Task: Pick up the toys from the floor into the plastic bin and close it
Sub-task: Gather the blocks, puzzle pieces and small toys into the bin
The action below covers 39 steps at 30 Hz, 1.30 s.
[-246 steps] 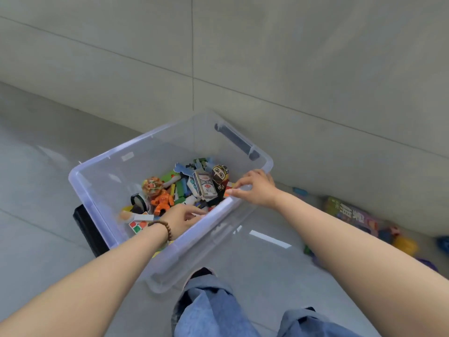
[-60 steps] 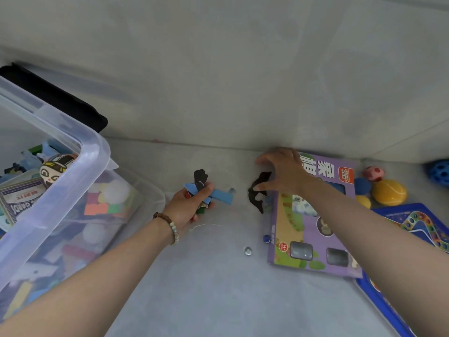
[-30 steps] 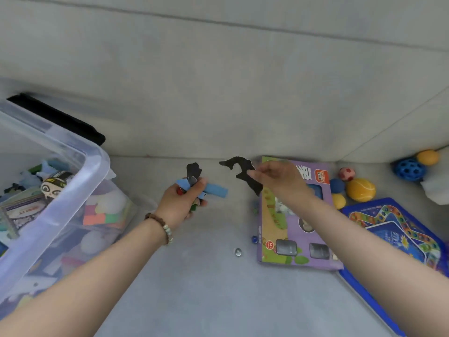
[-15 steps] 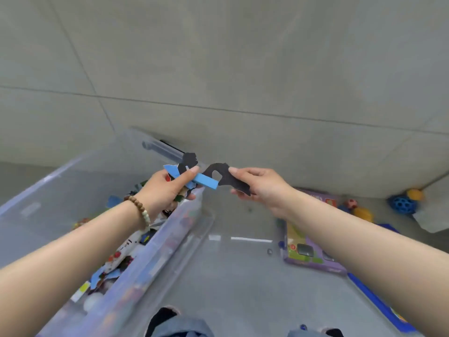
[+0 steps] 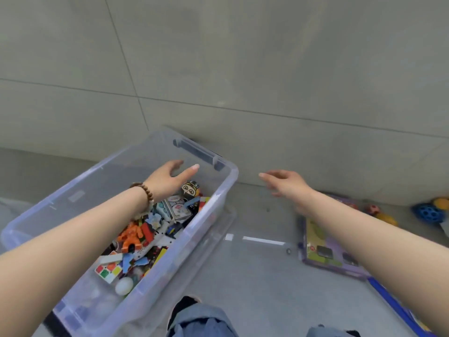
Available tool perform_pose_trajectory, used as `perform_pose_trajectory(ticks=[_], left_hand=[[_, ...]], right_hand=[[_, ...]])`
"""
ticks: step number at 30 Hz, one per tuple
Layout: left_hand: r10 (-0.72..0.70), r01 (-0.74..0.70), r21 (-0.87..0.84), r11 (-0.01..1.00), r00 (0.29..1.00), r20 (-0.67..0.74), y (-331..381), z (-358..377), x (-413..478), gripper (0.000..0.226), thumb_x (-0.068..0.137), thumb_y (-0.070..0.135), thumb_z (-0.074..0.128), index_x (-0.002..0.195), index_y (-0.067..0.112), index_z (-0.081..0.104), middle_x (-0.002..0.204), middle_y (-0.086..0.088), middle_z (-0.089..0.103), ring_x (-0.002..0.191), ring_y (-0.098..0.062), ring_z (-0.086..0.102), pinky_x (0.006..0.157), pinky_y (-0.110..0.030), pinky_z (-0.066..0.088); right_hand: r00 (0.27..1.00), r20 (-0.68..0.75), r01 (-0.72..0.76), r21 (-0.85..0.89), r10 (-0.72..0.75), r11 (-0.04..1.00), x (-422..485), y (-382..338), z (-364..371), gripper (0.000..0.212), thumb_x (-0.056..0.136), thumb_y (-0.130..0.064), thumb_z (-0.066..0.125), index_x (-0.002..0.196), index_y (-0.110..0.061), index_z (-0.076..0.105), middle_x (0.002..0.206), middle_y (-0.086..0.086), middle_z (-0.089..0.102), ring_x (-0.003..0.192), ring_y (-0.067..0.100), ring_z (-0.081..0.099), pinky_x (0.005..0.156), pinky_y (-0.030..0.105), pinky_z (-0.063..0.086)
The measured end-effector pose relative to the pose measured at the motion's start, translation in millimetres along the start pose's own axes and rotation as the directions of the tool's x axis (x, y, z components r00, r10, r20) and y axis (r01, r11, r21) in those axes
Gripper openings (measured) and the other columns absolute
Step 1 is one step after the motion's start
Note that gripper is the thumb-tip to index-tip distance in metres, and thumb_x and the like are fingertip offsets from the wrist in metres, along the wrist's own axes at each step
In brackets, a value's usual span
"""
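- Clear plastic bin sits at 8 o'clock in your view, open-topped and layered with small toys.
- Your left hand hovers over its far end, fingers spread and empty. Your right hand hangs loose and empty over the floor, just off the rim toward 3 o'clock.
- Left to collect: a purple game box at 4 o'clock, a marble just beside it, a blue board at 5 o'clock, and balls at 3 o'clock.
- The box looks light and stiff, so take it by a long edge.
- The balls will likely roll, so cup them. Pinch the marble, which is probably slippery.
- What looks like the lid lies flat against the bin and probably flexes, so lift it with both hands.
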<state>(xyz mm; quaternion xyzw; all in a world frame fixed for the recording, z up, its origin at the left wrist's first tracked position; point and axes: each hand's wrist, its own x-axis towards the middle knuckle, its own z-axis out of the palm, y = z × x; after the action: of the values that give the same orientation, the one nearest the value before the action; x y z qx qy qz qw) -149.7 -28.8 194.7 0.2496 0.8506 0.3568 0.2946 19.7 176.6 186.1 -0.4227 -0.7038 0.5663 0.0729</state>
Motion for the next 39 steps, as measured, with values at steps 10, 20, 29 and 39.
perform_pose_trajectory(ticks=[10,20,29,39], left_hand=[[0.363,-0.359,-0.108,0.927,0.932,0.02,83,151,34,0.031,0.084,0.033,0.065,0.111,0.017,0.059,0.111,-0.002,0.064,0.099,-0.014,0.061,0.094,-0.027,0.047],[0.063,-0.474,0.645,0.599,0.831,0.553,-23,287,92,0.142,0.053,0.069,0.074,0.14,0.03,-0.032,0.148,-0.001,-0.037,0.14,-0.026,-0.026,0.114,-0.045,-0.008],[0.229,-0.535,0.567,0.627,0.822,0.522,-51,340,134,0.142,0.045,0.083,0.064,0.136,0.036,-0.034,0.151,-0.002,-0.033,0.138,-0.021,-0.032,0.11,-0.042,-0.022],[0.542,-0.721,0.333,0.607,0.683,0.491,-39,390,136,0.103,0.071,0.073,0.042,0.149,0.017,0.004,0.158,-0.004,0.003,0.145,-0.017,-0.003,0.114,-0.024,-0.009]], right_hand=[[0.959,0.054,-0.264,-0.184,0.278,0.947,-8,120,-124,0.038,0.085,-0.035,0.065,0.118,-0.015,0.059,0.121,0.007,0.062,0.103,0.02,0.061,0.084,0.029,0.051],[0.941,0.089,-0.327,0.008,0.325,0.945,31,220,-145,0.035,0.086,-0.026,0.065,0.118,-0.015,0.058,0.114,0.003,0.064,0.097,0.014,0.063,0.062,0.011,0.049],[0.959,0.025,-0.285,0.058,0.284,0.957,57,249,-150,0.028,0.084,-0.02,0.067,0.109,-0.008,0.062,0.094,0.008,0.067,0.071,0.011,0.062,0.053,0.007,0.047],[0.96,0.011,-0.277,0.153,0.279,0.948,64,258,-142,0.006,0.085,-0.015,0.066,0.09,-0.017,0.065,0.079,-0.002,0.067,0.059,0.001,0.062,0.051,0.009,0.046]])
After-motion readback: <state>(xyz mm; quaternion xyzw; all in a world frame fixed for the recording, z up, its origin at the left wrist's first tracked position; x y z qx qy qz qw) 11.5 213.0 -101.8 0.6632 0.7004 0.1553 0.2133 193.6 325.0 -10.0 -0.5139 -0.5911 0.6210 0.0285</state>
